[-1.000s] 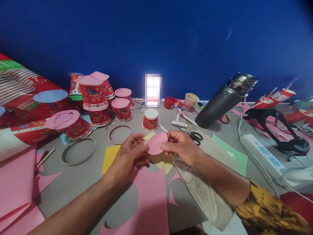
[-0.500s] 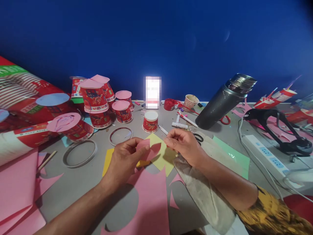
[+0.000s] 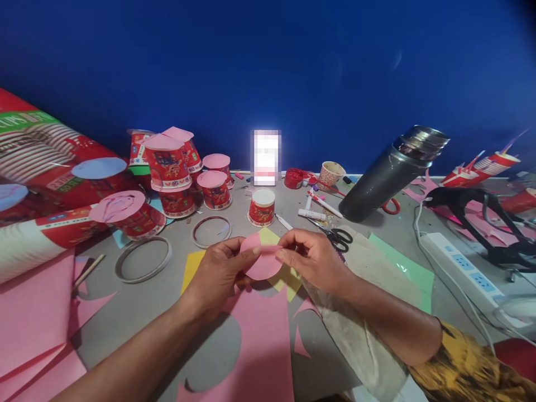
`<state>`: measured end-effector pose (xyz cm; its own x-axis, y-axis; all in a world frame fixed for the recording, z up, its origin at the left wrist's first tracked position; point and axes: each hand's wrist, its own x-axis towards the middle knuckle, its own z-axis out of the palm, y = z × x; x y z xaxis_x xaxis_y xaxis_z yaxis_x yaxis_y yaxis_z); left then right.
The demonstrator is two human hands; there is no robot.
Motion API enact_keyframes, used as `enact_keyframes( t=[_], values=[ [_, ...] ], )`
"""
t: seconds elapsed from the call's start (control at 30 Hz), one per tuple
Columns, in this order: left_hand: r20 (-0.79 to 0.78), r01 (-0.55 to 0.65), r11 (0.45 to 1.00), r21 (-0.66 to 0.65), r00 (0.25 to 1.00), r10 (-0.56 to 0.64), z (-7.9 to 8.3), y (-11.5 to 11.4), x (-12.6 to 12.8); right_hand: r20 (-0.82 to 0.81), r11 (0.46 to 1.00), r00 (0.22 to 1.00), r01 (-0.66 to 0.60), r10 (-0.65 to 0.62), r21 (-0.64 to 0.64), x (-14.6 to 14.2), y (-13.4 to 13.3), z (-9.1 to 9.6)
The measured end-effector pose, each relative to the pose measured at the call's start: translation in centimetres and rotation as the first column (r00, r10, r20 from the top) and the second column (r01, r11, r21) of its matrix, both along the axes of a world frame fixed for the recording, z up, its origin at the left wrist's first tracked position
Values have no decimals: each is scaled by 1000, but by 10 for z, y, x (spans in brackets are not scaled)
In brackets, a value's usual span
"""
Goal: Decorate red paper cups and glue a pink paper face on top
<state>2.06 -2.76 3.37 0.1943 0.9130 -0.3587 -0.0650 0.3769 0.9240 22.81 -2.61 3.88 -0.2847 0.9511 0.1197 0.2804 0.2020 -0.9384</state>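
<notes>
A round pink paper disc (image 3: 260,261) is held above the grey table between both of my hands. My left hand (image 3: 218,273) pinches its left edge with thumb and fingers closed. My right hand (image 3: 312,258) pinches its right edge the same way. Under the disc lie a yellow paper sheet (image 3: 288,277) and a pink sheet (image 3: 263,340) with round holes cut out of it. A single red paper cup (image 3: 262,206) stands upside down just beyond my hands.
Several red cups topped with pink discs (image 3: 176,167) stand at the back left beside cut rings (image 3: 143,258). Black scissors (image 3: 340,238), markers (image 3: 312,214), a dark steel flask (image 3: 389,170), a power strip (image 3: 460,262) and a green sheet (image 3: 402,268) lie to the right.
The pink disc was folded or tilted in my left hand half a second ago; now it is flat again and held by both hands, slightly lower than a second ago.
</notes>
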Motion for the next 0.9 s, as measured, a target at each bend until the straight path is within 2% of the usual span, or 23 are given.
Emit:
enact_keyframes(
  t=[0.2,0.33,0.5,0.7,0.9],
  values=[
    [-137,6,986,169,990,17,-1,-4,3,40,998,998,53,-54,34,-1,0,1],
    [-112,-20,988,156,993,38,1,-3,5,97,996,991,87,-88,18,-1,0,3],
    [-131,-12,987,158,991,33,1,-4,5,139,998,988,67,-68,9,-2,-2,6],
    [-231,29,968,249,972,31,3,-5,5,218,997,972,82,-82,10,-2,-2,4],
    [-307,58,959,276,951,31,0,-4,4,245,997,967,74,-71,-5,-2,-3,5]
  ],
)
